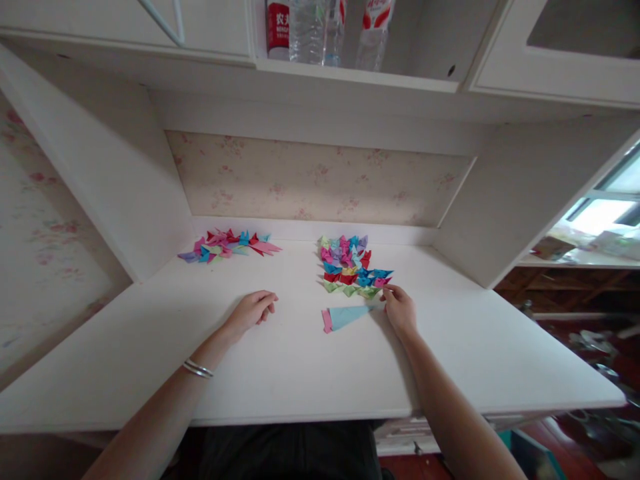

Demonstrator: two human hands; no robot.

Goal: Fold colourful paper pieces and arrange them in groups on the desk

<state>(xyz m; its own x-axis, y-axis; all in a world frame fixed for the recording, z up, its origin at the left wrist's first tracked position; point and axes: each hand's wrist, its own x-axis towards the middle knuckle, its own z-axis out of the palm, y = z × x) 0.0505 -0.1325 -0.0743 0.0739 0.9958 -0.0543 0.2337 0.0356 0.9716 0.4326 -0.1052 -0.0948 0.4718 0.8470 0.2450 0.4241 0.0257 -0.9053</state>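
Observation:
My right hand (400,310) is at the right end of a block of small folded paper pieces (345,257), set in rows of several colours. Its fingers are pinched at a green folded paper piece (369,292) in the nearest row, partly hidden by the fingertips. Just below that row lies a long light-blue paper wedge (347,316) with a pink strip (327,321) at its wide left end. My left hand (253,310) rests on the white desk with fingers curled and nothing visible in them.
A loose heap of coloured folded papers (230,245) lies at the back left of the desk (280,380). Side panels and a low overhead cabinet (350,87) enclose the desk. Plastic bottles (306,33) stand on the shelf above. A window is at the right.

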